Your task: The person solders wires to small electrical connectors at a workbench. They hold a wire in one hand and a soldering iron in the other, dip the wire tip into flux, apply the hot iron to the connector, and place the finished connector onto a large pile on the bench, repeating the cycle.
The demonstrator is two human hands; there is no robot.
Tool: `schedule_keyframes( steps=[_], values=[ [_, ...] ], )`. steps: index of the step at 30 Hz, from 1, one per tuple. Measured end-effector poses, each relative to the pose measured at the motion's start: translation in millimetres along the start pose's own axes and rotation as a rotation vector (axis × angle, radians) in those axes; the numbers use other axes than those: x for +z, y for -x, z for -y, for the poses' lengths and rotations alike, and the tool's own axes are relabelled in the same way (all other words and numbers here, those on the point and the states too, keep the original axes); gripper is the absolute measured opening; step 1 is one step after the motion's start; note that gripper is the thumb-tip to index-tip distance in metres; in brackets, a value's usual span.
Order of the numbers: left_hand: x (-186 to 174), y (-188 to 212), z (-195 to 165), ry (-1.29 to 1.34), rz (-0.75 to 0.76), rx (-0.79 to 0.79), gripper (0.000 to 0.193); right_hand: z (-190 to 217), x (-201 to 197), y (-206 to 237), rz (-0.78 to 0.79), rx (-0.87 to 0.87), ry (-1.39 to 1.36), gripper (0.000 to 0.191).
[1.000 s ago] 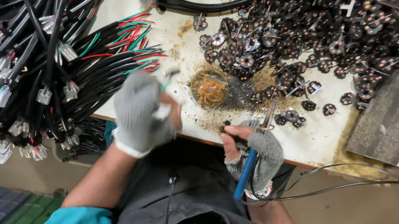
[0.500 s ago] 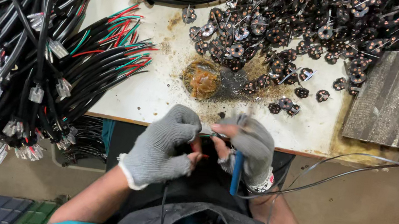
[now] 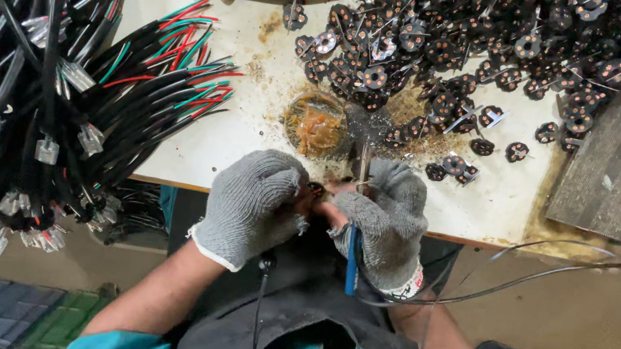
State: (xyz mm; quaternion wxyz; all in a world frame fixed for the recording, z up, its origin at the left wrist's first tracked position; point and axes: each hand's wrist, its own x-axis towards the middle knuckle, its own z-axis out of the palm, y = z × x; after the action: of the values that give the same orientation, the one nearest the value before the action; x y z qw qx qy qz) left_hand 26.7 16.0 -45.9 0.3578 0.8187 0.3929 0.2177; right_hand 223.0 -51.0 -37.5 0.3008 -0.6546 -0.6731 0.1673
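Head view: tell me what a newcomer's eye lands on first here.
First, the two grey-gloved hands meeting at the near table edge: the left hand pinches a small dark part against the right hand, which grips a blue-handled tool. Next, the mass of black cables with red and green wire ends filling the left side, and the heap of small round dark parts across the top. Between them sits an orange-brown paste pot.

- The left hand [image 3: 253,205] is wearing a grey knitted glove with a whitish cuff.
- The right hand [image 3: 391,220] is wearing a matching glove, seemingly open-fingertipped.
- Teal short sleeves are showing.
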Motion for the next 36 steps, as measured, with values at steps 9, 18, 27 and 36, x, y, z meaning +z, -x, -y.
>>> schedule_keyframes(
  steps=[9,18,27,36],
  values=[
    [1,0,0,-0.008,-0.027,0.035,0.022,-1,2,1,-0.011,-0.03,0.014,0.02],
    [3,-3,-3,-0.045,-0.039,0.066,0.018,3,-27,11,0.012,-0.02,-0.105,0.044],
    [3,-4,-6,-0.039,-0.055,0.056,0.019,-35,-2,43,-0.002,-0.356,-0.113,0.02],
    [1,-4,-3,-0.011,-0.036,0.063,0.027,-53,10,59,0.443,-0.242,0.111,0.005]
  ],
)
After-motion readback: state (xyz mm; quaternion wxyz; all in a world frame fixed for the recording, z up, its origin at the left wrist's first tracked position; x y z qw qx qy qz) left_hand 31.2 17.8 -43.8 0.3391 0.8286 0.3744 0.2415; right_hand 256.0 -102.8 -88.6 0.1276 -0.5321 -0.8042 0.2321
